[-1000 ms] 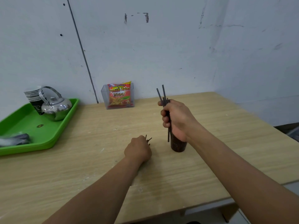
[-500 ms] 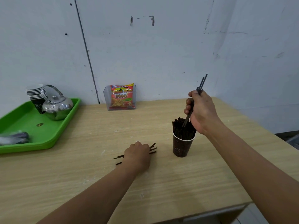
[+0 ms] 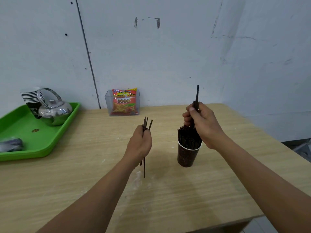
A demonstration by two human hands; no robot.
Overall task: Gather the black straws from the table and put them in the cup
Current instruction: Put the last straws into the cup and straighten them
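A dark paper cup (image 3: 186,157) stands on the wooden table (image 3: 168,190), right of centre, packed with black straws (image 3: 187,137). My right hand (image 3: 203,126) hovers just above and behind the cup's rim, closed around a few black straws (image 3: 197,95) that stick up nearly upright; their lower ends reach down among the straws in the cup. My left hand (image 3: 140,145) is raised left of the cup, fist closed on a small bundle of black straws (image 3: 146,122) held upright, their lower ends (image 3: 144,167) pointing down toward the table.
A green tray (image 3: 42,138) at the left edge holds a metal kettle (image 3: 53,111), a stack of paper cups (image 3: 31,98) and a dark bundle (image 3: 11,144). A clear box with a snack packet (image 3: 124,102) stands by the back wall. The table's front edge runs close on the right.
My left hand lifted the straws off the table and turned them upright. My right hand brought its straws from a tilt to nearly vertical over the cup.
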